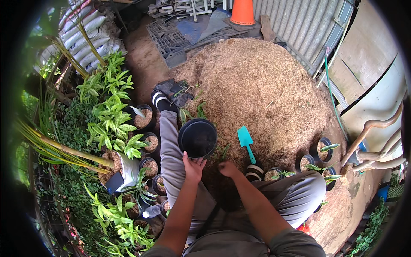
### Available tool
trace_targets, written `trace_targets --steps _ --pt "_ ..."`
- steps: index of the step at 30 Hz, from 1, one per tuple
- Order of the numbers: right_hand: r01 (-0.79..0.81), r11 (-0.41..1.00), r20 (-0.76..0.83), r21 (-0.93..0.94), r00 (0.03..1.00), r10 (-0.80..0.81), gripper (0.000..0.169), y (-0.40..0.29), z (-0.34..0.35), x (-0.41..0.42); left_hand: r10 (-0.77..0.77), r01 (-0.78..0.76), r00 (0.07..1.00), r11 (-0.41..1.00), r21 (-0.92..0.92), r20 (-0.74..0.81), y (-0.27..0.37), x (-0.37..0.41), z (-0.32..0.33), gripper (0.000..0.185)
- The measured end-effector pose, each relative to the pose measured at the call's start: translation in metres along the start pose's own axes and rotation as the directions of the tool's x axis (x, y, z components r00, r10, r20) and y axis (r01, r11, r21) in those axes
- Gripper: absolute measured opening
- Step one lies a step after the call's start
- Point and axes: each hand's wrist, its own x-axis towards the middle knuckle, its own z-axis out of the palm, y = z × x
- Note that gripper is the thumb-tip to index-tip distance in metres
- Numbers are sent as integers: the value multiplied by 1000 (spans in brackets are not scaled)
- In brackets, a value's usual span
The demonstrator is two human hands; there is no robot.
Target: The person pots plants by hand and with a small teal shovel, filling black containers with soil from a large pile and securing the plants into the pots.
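My left hand point(192, 168) holds a round black plastic plant pot point(197, 138) by its near rim, with the fingers under it and the thumb at its side. The pot is tilted so that its dark round face points up at me. To the right of it, my right hand point(228, 169) has curled fingers, low between my legs. A small fern frond point(223, 152) shows just beyond that hand; whether the fingers grip it cannot be made out. A turquoise hand trowel point(246, 143) lies on the edge of a large heap of light brown wood shavings point(257, 86).
Potted plants in black pots point(150, 142) line my left side, by leafy shrubs point(109, 109) and a clear bottle point(151, 211). More pots point(321, 149) stand near my right knee. Behind the heap are an orange traffic cone point(242, 13), a black plastic pallet point(163, 41) and stacked sacks point(86, 38).
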Motion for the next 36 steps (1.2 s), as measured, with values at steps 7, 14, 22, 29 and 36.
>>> trace_targets --steps 7,14,22,29,36 --pt "-115 940 -257 -322 966 31 46 -41 44 -19 15 -15 1000 1000 -3 -23 0 1 -7 86" --pt "332 883 -17 -331 934 -357 42 -33 48 -22 -10 12 998 1000 -28 55 0 6 -5 82" --pt "95 989 -545 -113 826 -141 19 -6 -25 -17 -8 10 999 999 -39 48 0 7 -4 81" --pt "-494 855 -597 -160 738 315 33 19 -93 -22 27 -27 1000 999 23 10 3 5 -11 79" --pt "-539 842 -114 28 835 538 44 33 -118 -3 0 -1 1000 999 32 19 -3 7 -21 87"
